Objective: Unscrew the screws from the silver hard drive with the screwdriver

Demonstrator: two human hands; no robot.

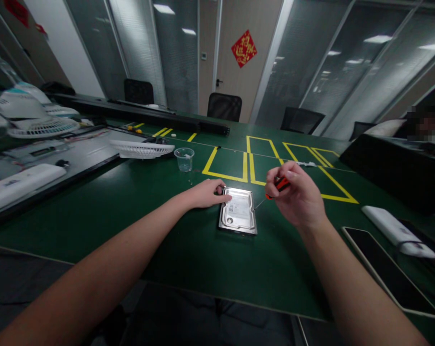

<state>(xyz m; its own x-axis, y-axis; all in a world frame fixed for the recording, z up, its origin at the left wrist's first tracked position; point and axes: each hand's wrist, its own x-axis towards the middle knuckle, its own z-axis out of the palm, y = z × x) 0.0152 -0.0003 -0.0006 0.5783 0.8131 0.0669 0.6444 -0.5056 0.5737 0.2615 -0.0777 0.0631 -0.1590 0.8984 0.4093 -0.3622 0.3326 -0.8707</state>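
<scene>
A silver hard drive (241, 214) lies flat on the green table in front of me, label side up. My left hand (209, 193) grips its upper left edge, thumb over the top face and the other fingers at the side. In my right hand (297, 194) is a screwdriver (280, 186) with a red and black handle, fingers wrapped round it. Its thin shaft slants down to the left, and the tip meets the drive's right edge about halfway along. Whether a screw sits under the tip is too small to tell.
A clear plastic cup (184, 160) stands beyond my left hand, near a white fan grille (141, 149). Large panel parts (77, 154) cover the left side. At right lie a tablet-like dark slab (390, 269) and a white bar (397, 230). Another person sits at far right behind a black box (386, 168).
</scene>
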